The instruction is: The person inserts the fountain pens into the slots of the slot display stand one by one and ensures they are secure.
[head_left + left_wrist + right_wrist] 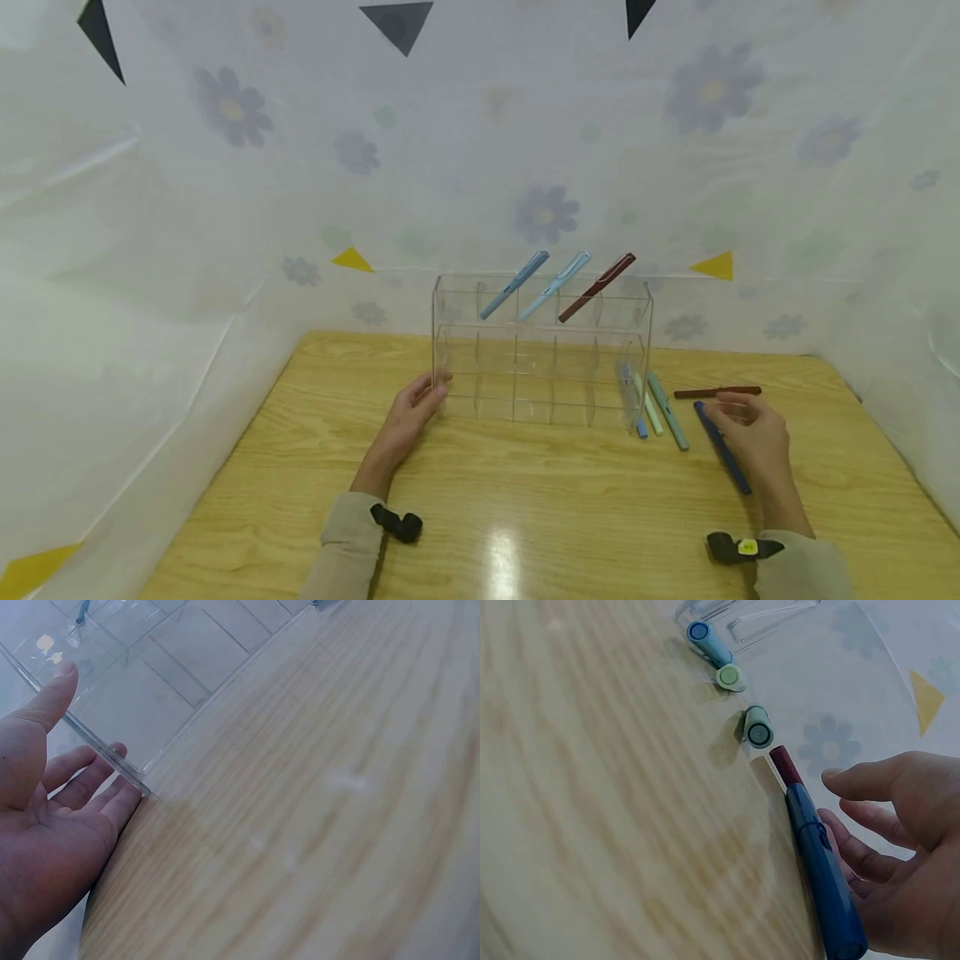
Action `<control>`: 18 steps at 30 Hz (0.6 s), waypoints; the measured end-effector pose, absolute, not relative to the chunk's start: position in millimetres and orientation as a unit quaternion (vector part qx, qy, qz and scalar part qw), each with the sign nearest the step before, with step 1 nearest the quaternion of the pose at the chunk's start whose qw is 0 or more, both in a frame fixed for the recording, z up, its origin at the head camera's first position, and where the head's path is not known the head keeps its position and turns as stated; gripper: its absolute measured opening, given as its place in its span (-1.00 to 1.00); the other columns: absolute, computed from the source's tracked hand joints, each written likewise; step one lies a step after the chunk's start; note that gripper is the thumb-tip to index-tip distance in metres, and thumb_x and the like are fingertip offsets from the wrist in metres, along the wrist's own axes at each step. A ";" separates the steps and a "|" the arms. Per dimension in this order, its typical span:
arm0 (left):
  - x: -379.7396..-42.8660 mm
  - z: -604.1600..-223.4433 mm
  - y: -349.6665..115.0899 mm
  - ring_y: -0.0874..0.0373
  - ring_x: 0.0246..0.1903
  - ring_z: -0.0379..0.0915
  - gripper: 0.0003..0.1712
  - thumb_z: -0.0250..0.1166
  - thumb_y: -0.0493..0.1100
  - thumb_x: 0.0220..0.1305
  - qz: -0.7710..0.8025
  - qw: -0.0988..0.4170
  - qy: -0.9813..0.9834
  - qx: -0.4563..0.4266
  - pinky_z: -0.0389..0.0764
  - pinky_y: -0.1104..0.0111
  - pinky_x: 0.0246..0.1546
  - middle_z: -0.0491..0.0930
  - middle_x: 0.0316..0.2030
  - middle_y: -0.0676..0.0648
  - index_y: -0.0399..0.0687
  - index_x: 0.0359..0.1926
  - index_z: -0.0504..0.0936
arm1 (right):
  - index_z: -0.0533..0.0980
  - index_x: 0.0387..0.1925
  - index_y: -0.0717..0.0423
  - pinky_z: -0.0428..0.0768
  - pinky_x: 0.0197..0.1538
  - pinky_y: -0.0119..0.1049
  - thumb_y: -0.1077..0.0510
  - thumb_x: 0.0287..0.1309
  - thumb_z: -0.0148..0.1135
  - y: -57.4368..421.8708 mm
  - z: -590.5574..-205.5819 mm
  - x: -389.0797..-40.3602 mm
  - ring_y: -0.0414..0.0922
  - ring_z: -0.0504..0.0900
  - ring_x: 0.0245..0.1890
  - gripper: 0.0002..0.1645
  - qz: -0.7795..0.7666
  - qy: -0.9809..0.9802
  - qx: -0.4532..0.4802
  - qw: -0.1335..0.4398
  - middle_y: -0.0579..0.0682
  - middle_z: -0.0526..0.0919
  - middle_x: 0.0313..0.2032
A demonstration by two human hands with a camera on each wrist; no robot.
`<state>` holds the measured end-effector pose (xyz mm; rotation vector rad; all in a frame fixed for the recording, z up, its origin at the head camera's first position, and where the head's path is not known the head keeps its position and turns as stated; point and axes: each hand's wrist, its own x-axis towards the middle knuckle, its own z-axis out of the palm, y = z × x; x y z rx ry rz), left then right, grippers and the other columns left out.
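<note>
A clear acrylic rack point(536, 408) with many compartments stands upright on the table. Its top row holds a blue pen point(514, 285), a light blue pen point(555, 286) and a dark red pen point(597, 287), all leaning to the right. At the rack's left side, my left hand point(411, 412) touches the panel with fairly straight fingers and the thumb spread apart. My right hand point(753, 433) hovers beside a dark blue pen point(821, 874), its fingers loosely bent and a gap between thumb and fingers. Beyond that pen lies a dark red pen point(693, 394), partly behind the hand.
Right of the rack lie a green pen point(667, 410) and a pale green pen point(651, 408). Another blue pen point(641, 428) is partly seen through the rack's right end. A white floral curtain point(465, 167) borders the wooden table point(480, 492) at the back and sides.
</note>
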<state>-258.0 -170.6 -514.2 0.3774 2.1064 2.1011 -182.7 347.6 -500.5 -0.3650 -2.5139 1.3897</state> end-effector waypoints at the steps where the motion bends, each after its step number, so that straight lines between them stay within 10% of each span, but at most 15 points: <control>1: -258.0 -514.3 -170.4 -0.07 0.47 0.19 -0.39 0.18 0.01 0.57 0.699 0.071 0.701 0.126 0.29 -0.08 0.37 0.35 0.45 -0.15 -0.08 0.50 0.35 | 0.50 0.24 0.31 0.56 -0.32 -0.52 -0.11 0.37 0.34 348.2 -501.5 -182.9 -0.55 0.50 -0.33 -0.34 0.473 -0.864 -0.126 0.120 -0.31 0.64 -0.22; 11: -257.3 -514.7 -169.4 -0.03 0.47 0.20 -0.37 0.19 0.02 0.56 0.699 0.073 0.700 0.128 0.32 -0.05 0.36 0.36 0.44 -0.14 -0.09 0.51 0.34 | 0.55 0.17 0.35 0.45 -0.30 -0.61 0.02 0.27 0.46 348.2 -504.7 -180.6 -0.66 0.44 -0.37 -0.40 0.399 -0.904 -0.084 0.127 0.32 0.71 -0.04; 18: -256.5 -513.6 -169.7 0.00 0.45 0.23 -0.37 0.20 0.03 0.55 0.697 0.070 0.703 0.123 0.35 -0.02 0.34 0.39 0.42 -0.11 -0.11 0.49 0.36 | 0.61 0.11 0.35 0.62 -0.16 -0.11 0.05 0.28 0.44 349.4 -503.8 -184.2 -0.50 0.54 -0.37 -0.48 0.361 -0.921 -0.079 0.127 0.31 0.72 -0.08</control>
